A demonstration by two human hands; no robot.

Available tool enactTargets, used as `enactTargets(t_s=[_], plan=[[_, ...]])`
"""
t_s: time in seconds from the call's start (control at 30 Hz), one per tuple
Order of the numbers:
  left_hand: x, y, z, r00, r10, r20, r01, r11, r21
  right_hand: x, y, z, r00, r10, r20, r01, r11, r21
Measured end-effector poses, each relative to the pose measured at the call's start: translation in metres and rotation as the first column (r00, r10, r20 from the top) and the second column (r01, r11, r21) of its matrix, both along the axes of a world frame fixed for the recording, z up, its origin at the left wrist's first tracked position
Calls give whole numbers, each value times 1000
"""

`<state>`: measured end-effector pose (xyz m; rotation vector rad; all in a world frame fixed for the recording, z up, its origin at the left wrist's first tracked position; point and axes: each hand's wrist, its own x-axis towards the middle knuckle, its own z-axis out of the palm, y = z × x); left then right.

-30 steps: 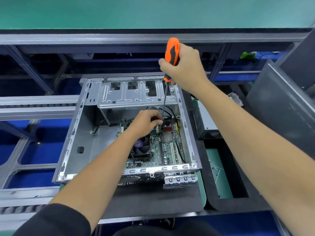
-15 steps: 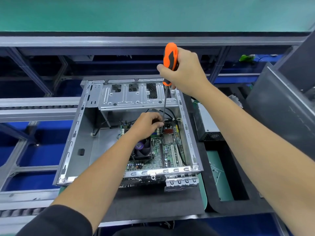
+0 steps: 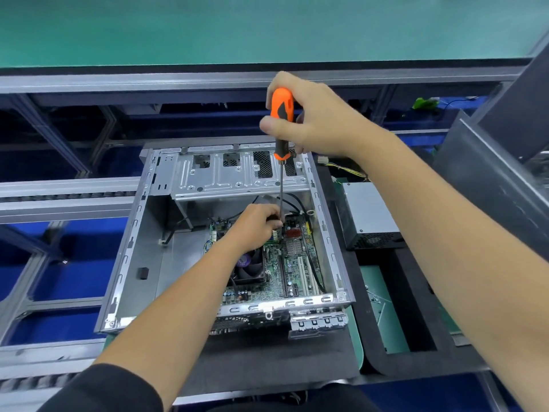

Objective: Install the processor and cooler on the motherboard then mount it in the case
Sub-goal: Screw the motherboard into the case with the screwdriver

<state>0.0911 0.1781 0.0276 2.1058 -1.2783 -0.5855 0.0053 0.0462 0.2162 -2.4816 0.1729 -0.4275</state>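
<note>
An open silver computer case (image 3: 139, 242) lies on a black mat with a green motherboard (image 3: 297, 263) inside it. A black cooler fan (image 3: 249, 269) sits on the board, partly under my left forearm. My right hand (image 3: 315, 123) grips the orange and black handle of a long screwdriver (image 3: 281, 114), held upright over the case. Its thin shaft runs down to the board's far edge. There my left hand (image 3: 258, 224) pinches the shaft near the tip. The tip and any screw are hidden by my fingers.
A grey power supply (image 3: 368, 212) with loose wires lies right of the case. A dark side panel (image 3: 490, 185) leans at the far right. A drive cage (image 3: 237, 171) spans the case's far end. Conveyor rails run on the left.
The screwdriver handle and my right hand have sunk slightly and turned a little in the grip. My left hand stays at the shaft's lower end.
</note>
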Motion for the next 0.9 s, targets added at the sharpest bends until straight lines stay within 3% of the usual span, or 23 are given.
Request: enactTargets(t_s=[0.23, 0.33, 0.43, 0.53, 0.63, 0.73, 0.9], plan=[[-2, -2, -1, 1000, -30, 6, 30, 999, 15, -2, 0, 36, 963, 61, -263, -110, 978, -178], [-3, -2, -2, 998, -60, 37, 59, 998, 14, 3, 4, 42, 947, -122, -296, -30, 886, -463], [-1, -1, -1, 998, -65, 14, 65, 998, 3, 11, 13, 37, 925, -302, -232, 102, 783, -614], [0, -1, 0, 999, -49, 17, 50, 999, -9, 14, 19, 43, 890, -257, -376, -18, 805, -593], [-1, -3, 0, 999, -41, 30, 40, 999, 29, 10, 20, 59, 849, -78, -522, -181, 886, -428], [0, -4, 0, 999, -28, 14, 28, 998, 59, 11, 27, 57, 906, -49, -421, -168, 870, -463], [-1, -7, -4, 1000, 9, -16, -8, 998, 66, 19, 28, 47, 897, -222, -383, -21, 843, -537]])
